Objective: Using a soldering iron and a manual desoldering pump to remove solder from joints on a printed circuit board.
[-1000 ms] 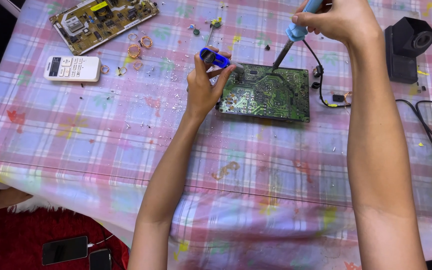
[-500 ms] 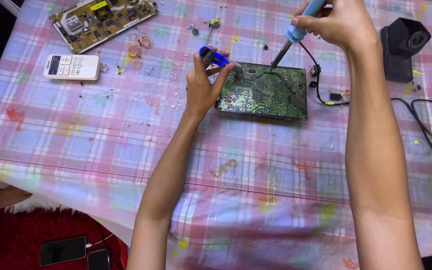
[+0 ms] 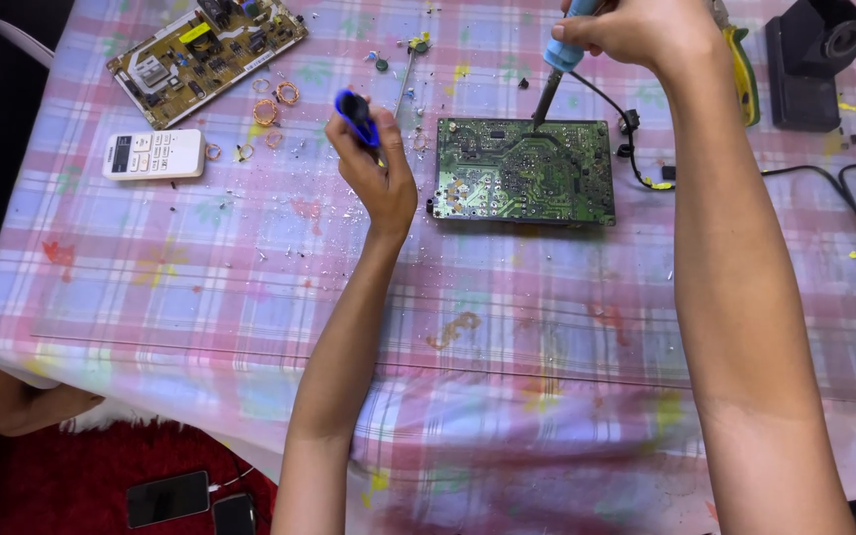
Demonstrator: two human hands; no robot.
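The green board (image 3: 524,171) lies flat on the worktop (image 3: 200,287), toward its far edge, with wide bare cloth on the near side. The iron (image 3: 559,71) comes down from above, its tip on the board's far edge. The right hand (image 3: 636,30) has its fingers clamped round the iron's blue handle. The left hand (image 3: 376,163) hovers just left of the board, off it, fingers shut on a small blue tool (image 3: 357,114). A black cord (image 3: 844,188) trails right; a remote (image 3: 154,155) and a second board (image 3: 205,54) lie well left.
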